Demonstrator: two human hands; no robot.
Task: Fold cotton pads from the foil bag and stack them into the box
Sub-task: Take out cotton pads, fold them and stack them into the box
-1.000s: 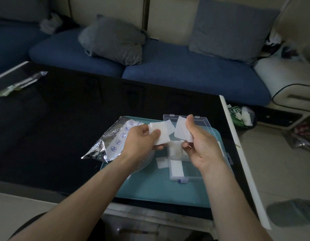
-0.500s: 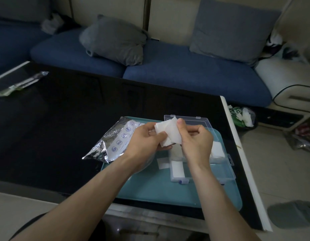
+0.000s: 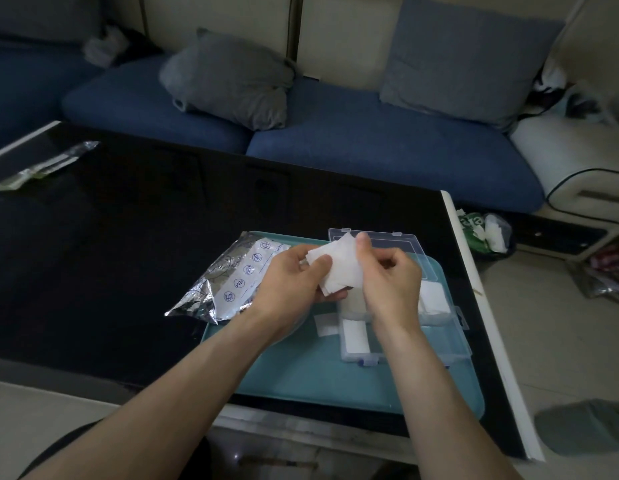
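Both hands' fingers pinching white cotton pads (image 3: 339, 268), seemingly several, above clear box (image 3: 436, 327), teal tray (image 3: 301, 379)

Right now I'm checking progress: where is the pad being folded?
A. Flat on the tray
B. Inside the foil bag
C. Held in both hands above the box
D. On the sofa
C: both the left hand and right hand pinch the pad over the box.
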